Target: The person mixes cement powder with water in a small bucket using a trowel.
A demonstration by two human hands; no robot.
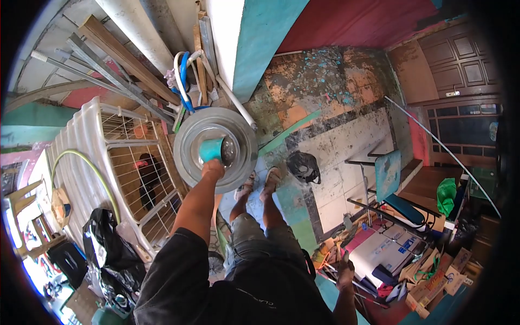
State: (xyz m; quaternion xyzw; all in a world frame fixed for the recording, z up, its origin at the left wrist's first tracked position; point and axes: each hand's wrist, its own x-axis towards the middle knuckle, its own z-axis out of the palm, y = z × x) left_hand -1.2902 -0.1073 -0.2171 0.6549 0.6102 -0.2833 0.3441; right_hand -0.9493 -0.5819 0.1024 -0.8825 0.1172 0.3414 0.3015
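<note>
My left hand (213, 169) is closed round the near side of a teal water dipper (210, 149). The dipper is tipped on its side over the inner bowl of a wide grey metal basin (187, 138). What lies in the bowl is hard to make out, though its bottom looks wet and shiny. Down at my right side, my right hand (345, 273) hangs with curled fingers. A slim tip shows just above it, but I cannot make out what it is.
A wire cage (138, 162) with a dark animal inside stands left of the basin. Behind lie wooden beams (124, 57) and a blue hose (186, 81). A black plastic bag (303, 167), a chair (388, 176) and cardboard boxes (433, 284) are on the right. Paint flakes cover the far floor.
</note>
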